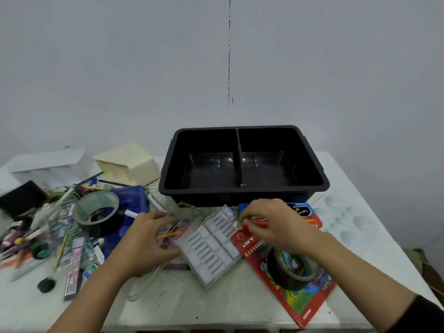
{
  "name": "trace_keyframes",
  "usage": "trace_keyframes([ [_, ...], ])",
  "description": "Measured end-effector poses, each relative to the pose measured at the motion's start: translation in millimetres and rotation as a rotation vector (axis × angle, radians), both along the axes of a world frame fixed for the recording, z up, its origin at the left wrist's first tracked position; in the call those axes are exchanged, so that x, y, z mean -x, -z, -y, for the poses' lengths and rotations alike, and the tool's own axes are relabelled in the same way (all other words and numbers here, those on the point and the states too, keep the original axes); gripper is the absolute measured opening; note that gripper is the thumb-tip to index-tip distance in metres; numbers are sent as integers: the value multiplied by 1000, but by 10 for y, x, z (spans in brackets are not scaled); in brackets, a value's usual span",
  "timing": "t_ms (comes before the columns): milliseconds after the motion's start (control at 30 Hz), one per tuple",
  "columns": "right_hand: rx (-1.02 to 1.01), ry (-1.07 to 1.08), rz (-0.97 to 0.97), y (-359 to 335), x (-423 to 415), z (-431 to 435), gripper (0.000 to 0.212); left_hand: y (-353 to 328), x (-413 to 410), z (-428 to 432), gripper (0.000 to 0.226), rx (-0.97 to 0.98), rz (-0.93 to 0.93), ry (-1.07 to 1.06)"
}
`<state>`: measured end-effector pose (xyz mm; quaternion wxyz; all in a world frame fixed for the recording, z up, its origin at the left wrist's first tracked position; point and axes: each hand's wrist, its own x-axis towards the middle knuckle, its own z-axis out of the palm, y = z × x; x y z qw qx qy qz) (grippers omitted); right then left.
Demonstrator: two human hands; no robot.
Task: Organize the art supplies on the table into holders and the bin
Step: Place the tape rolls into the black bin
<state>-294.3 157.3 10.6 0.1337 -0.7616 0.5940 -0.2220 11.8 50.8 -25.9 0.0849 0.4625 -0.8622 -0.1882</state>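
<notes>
A black bin (pixel 243 192) with two compartments stands empty at the back of the table. In front of it lies a clear plastic case (pixel 211 246) of white sticks. My left hand (pixel 146 239) rests with curled fingers on a small clear pack with an orange stick (pixel 169 234), left of the case. My right hand (pixel 276 227) pinches a small red item (pixel 255 222) above a red crayon box (pixel 288 280). A roll of tape (pixel 292 270) lies on that box.
A heap of pens, brushes and markers (pixel 36 239) covers the left side, with a big tape roll (pixel 97 212) on a blue tray (pixel 134 200). A cream holder (pixel 129 164) and a white holder (pixel 48 164) lie behind. A white palette (pixel 348 219) sits at right.
</notes>
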Motion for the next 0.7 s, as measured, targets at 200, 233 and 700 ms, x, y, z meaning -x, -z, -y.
trace_keyframes([
  [200, -140, -178, -266, 210, -575, 327, 42, 232, -268, 30, 63, 78, -45, -64],
  [233, -161, -187, -308, 250, -639, 385, 49, 268, -287, 29, 59, 103, -37, -51],
  [700, -453, -149, -534, 289, -958, 910, 88, 395, -333, 136, 49, 228, 106, 130],
])
